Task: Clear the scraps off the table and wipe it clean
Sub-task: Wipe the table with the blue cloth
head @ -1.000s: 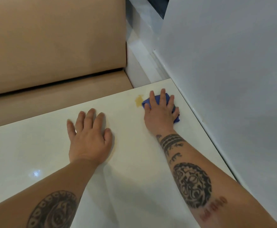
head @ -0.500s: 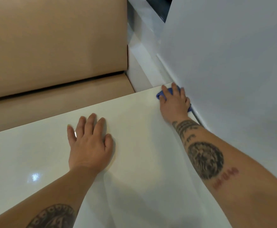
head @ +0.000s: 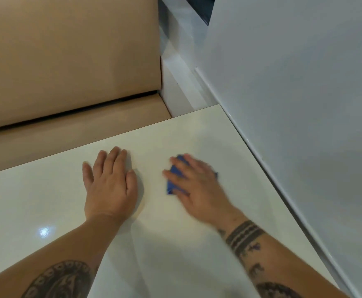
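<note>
Left hand point(head: 111, 186) spread flat on the tabletop point(head: 46, 201), bracing, just left of the cloth. Right hand point(head: 195, 188) fingers spread, pressing the blue cloth point(head: 172, 181) flat, blurred mid-swipe. No scraps visible. Risk: the small folded cloth slips out from under the palm, or the strip beyond it, by the wall point(head: 294, 104) and bench seat point(head: 68, 130), gets missed.
</note>
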A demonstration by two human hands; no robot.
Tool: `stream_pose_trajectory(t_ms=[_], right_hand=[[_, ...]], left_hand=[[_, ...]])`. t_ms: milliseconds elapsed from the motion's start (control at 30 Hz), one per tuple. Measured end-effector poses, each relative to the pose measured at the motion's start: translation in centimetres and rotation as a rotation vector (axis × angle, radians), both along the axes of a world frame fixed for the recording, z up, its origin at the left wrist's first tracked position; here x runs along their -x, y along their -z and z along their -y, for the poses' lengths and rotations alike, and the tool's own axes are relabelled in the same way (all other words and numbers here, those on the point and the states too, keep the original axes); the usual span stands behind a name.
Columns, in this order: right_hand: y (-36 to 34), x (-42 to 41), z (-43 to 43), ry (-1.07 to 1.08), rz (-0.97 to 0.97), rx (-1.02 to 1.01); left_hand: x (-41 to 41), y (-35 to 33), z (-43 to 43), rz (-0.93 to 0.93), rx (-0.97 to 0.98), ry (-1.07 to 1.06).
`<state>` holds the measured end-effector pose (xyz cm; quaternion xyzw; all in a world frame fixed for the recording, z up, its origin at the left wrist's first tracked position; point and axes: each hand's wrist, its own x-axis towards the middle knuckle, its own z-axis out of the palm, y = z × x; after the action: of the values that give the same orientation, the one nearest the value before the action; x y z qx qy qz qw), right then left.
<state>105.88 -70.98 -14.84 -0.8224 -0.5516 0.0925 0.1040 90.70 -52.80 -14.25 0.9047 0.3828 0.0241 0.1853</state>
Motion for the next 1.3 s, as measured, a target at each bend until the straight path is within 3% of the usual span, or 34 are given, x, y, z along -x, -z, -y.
stream_pose_trajectory(t_ms=[133, 200, 300, 400, 467, 533, 600, 733, 867, 933, 1000, 1167, 1300], right_hand=[[-0.4, -6.4, -0.1, 0.475, 0.03, 0.104], [-0.5, -6.3, -3.1, 0.603, 0.028, 0.133], [0.0, -0.5, -7.0, 0.466, 0.059, 0.061], [0.2, 9.7, -7.1, 0.221, 0.019, -0.024], [0.2, 14.6, -4.9, 0.116, -0.013, -0.047], [0.1, 17.6, -2.3, 0.08, -0.067, -0.063], [-0.4, 20.4, -0.6, 0.159, -0.186, -0.113], [-1.9, 28.7, -0.9, 0.528, -0.468, -0.26], [-7.5, 33.4, -5.2, 0.944, -0.816, -0.494], [-10.8, 35.1, -8.1, 1.043, -1.047, -0.574], [-13.1, 37.5, -11.0, 1.038, -1.294, -0.671], [-20.0, 45.8, -16.6, 0.93, -1.463, -0.699], [-24.2, 50.5, -19.6, 0.772, -1.569, -0.606]], left_hand=[[0.0, 0.1, 0.0, -0.032, -0.023, 0.028], [0.1, -0.1, 0.1, 0.006, -0.008, 0.024], [0.4, -0.4, 0.0, 0.249, 0.117, -0.026], [1.6, -2.1, -0.5, 0.579, 0.468, -0.224], [3.6, -3.7, -1.1, 0.651, 0.604, -0.344], [7.0, -5.2, -1.7, 0.613, 0.613, -0.323], [11.2, -6.3, -2.4, 0.55, 0.567, -0.265], [20.4, -7.8, -4.2, 0.418, 0.512, -0.164], [28.4, -10.5, -6.3, 0.28, 0.587, -0.038], [31.8, -12.2, -7.3, 0.259, 0.593, 0.025], [35.1, -13.7, -8.2, 0.28, 0.606, 0.051], [42.0, -17.8, -11.3, 0.333, 0.601, 0.114], [46.5, -21.0, -14.8, 0.382, 0.778, 0.107]])
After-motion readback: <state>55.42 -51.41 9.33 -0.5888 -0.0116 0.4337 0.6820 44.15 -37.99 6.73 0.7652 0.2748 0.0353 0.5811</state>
